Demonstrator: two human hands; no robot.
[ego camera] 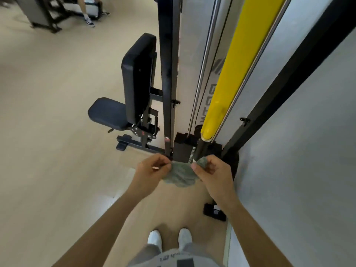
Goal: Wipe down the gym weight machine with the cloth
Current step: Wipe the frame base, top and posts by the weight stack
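Note:
A grey-green cloth (182, 174) hangs crumpled between my two hands at the middle of the head view. My left hand (152, 170) pinches its left edge, and my right hand (211, 170) grips its right side, with a fold bunched above the thumb. Just beyond the cloth rises the weight machine: a black upright post (167, 78), a chrome guide rod (204, 60), a yellow padded bar (233, 70) and a black weight stack (184, 149) at its foot. The cloth is a little in front of the weight stack, apart from it.
A black padded seat with an upright backrest (137, 81) stands left of the machine on the beige floor. A grey wall (298, 151) closes the right side. A small black object (214, 211) lies on the floor by my right forearm. Another person's legs (86, 12) show far back left.

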